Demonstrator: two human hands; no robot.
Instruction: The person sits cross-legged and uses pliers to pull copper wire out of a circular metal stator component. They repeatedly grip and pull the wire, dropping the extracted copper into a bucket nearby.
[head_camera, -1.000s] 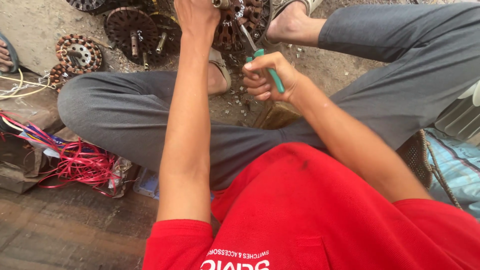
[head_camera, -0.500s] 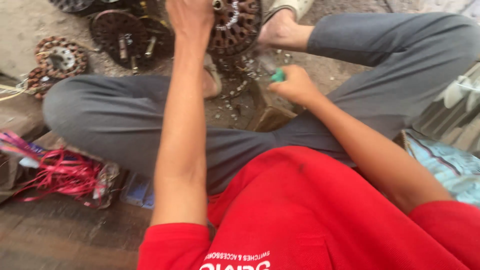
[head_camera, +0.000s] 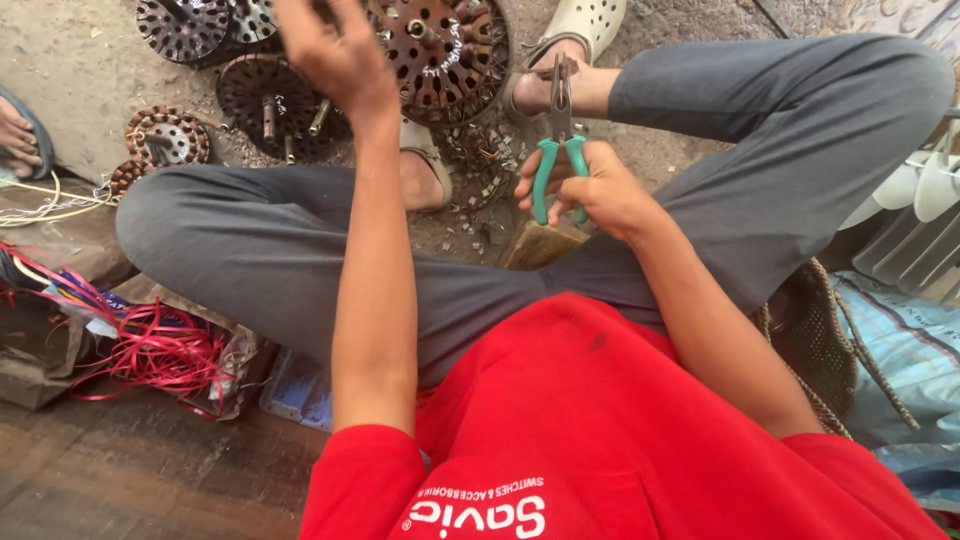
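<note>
My right hand (head_camera: 600, 195) is closed around the green handles of a pair of pliers (head_camera: 557, 150), whose metal jaws point away from me over my crossed legs. My left hand (head_camera: 335, 55) is raised at the top of the view, just left of a rusty round motor core (head_camera: 445, 50) lying on the ground. Its fingers are bent and partly cut off by the frame edge, so I cannot see whether they hold anything. A wooden block (head_camera: 540, 245) sits just under my right hand, between my legs.
More round motor cores (head_camera: 270, 100) and a copper-wound one (head_camera: 165, 135) lie on the dirt ahead. Red wire scraps (head_camera: 150, 350) are piled at my left knee. Another person's foot (head_camera: 15, 130) shows at far left. White fan blades (head_camera: 920, 190) stand at right.
My right hand has lifted the pliers so they show fully, jaws pointing forward. My left hand has shifted left, off the big motor core.
</note>
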